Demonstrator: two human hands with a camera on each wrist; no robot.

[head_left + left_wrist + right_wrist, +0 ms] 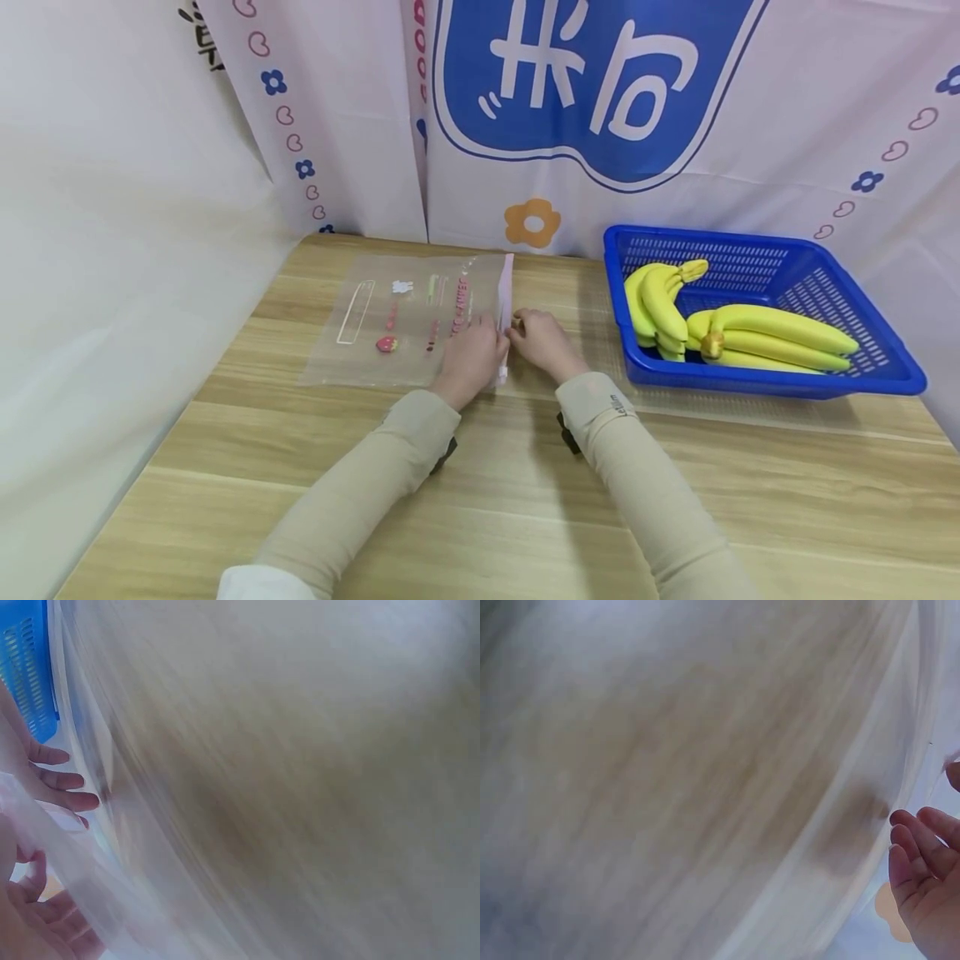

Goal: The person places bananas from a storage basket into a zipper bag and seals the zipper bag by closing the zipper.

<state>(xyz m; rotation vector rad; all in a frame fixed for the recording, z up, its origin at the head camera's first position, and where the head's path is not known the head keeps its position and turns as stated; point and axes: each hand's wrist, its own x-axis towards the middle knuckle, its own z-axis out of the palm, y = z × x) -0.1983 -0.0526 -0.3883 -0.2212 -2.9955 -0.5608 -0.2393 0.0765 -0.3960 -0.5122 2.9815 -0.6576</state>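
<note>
A clear zip bag (360, 312) printed with pink and white figures lies flat on the wooden table, its pink zip edge (506, 292) facing right. My left hand (472, 354) lies over the bag near that edge and grips it there. From the other side my right hand (545, 340) pinches the same edge between thumb and forefinger, its other fingers bent. The two hands almost meet. In the left wrist view a strip of the bag (82, 877) passes by my left hand (52, 919). The exact contact of the fingertips is partly hidden.
A blue plastic basket (750, 387) with yellow bananas (783, 329) in it stands on the right of the table (480, 517). Behind the table hangs a white printed cloth (360, 125). A white sheet (112, 292) hangs along the left side.
</note>
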